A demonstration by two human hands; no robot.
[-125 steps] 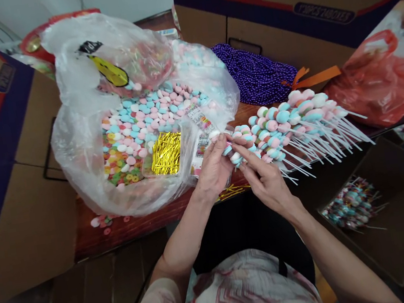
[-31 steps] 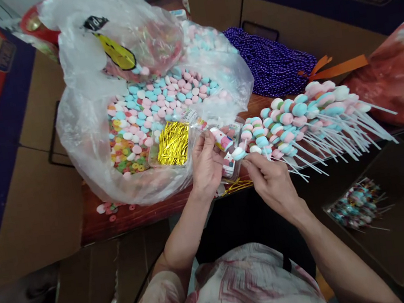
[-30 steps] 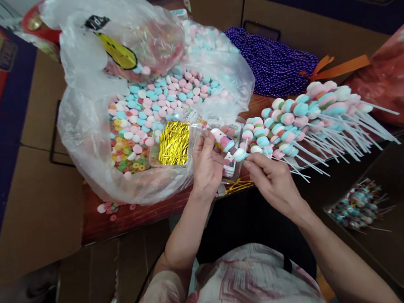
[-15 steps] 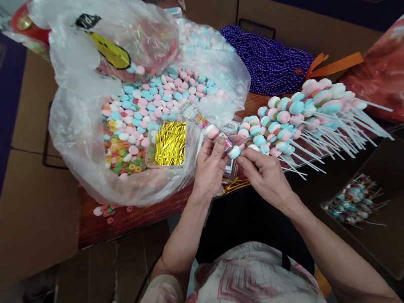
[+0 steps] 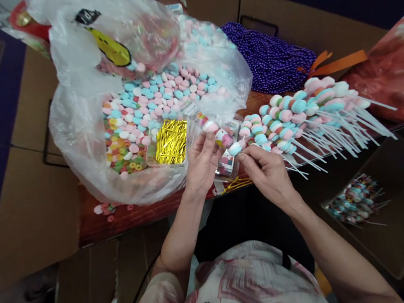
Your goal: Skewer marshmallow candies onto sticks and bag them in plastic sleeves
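Note:
A candy skewer [image 5: 237,147], threaded with pink, white and blue sweets, lies slantwise between my hands. Its upper part sits in a clear printed wrapper. My left hand [image 5: 203,159] is closed around the wrapped part, thumb on top. At the lower end, my right hand [image 5: 267,169] pinches just below the blue and white sweet; the stick there is mostly hidden by the fingers. Just right of my hands lies a pile of unwrapped candy skewers [image 5: 294,107], white sticks pointing to the lower right. Gold twist ties [image 5: 171,142] fill a clear box left of my left hand.
A large plastic bag [image 5: 84,154] spreads open at left with loose sweets [image 5: 156,97] and ring candies. Purple bead strings [image 5: 267,58] lie behind the pile, near a red bag [image 5: 395,72]. Below right, a carton [image 5: 401,238] holds wrapped skewers [image 5: 357,199]. Cardboard boxes [image 5: 287,12] stand around.
My left hand has shifted slightly left and down along the skewer, showing more of the wrapped sweets. My right hand keeps its pinch at the lower end, almost in place.

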